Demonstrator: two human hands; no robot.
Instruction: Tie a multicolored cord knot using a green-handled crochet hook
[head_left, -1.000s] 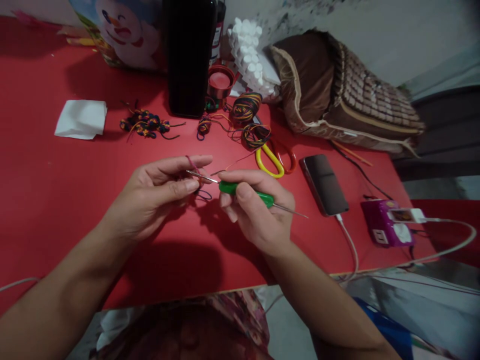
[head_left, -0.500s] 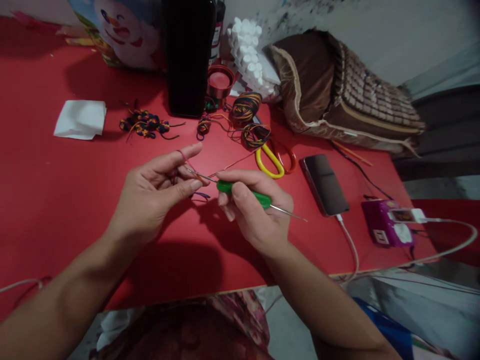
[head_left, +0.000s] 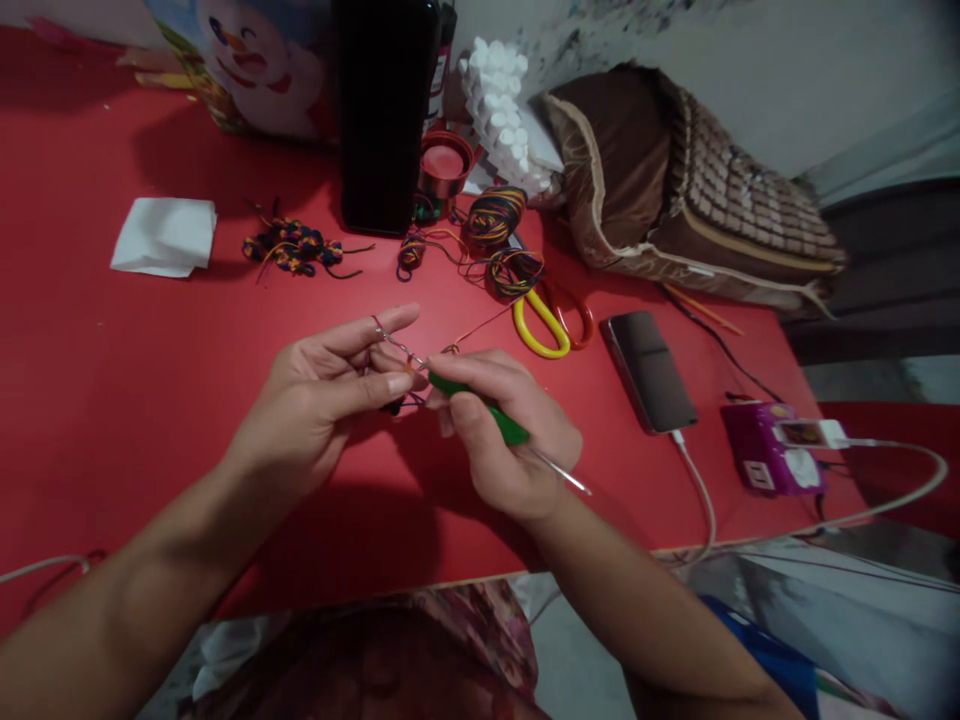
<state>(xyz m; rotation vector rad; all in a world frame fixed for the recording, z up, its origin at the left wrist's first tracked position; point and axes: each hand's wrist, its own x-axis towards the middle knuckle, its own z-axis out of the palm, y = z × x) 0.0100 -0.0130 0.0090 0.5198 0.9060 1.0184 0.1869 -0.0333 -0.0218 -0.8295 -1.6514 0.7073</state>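
Note:
My right hand (head_left: 502, 425) is closed round the green handle of a crochet hook (head_left: 510, 425), whose metal tip points left toward my other fingers. In my left hand (head_left: 322, 390) thumb and fingers pinch a small dark crochet piece (head_left: 394, 405), mostly hidden behind them. Yarn loops over the raised left index finger and meets the hook's shaft. A strand (head_left: 487, 325) runs back to multicoloured yarn balls (head_left: 514, 270). Behind the left hand lies a finished-looking knotted yarn piece (head_left: 292, 247) in navy, orange and purple.
Yellow-and-red scissors (head_left: 541, 325) lie beside the yarn. Right of them are a charging phone (head_left: 649, 370) and a purple box (head_left: 769, 450). Behind stand a black upright object (head_left: 386, 120) and a brown cushion (head_left: 622, 150). White paper (head_left: 165, 237) lies at left on the red table (head_left: 67, 400).
The hook's handle has tilted, its rear end swinging down and left. Its tip now lies among the yarn by the left fingers, and the left index finger has lowered slightly.

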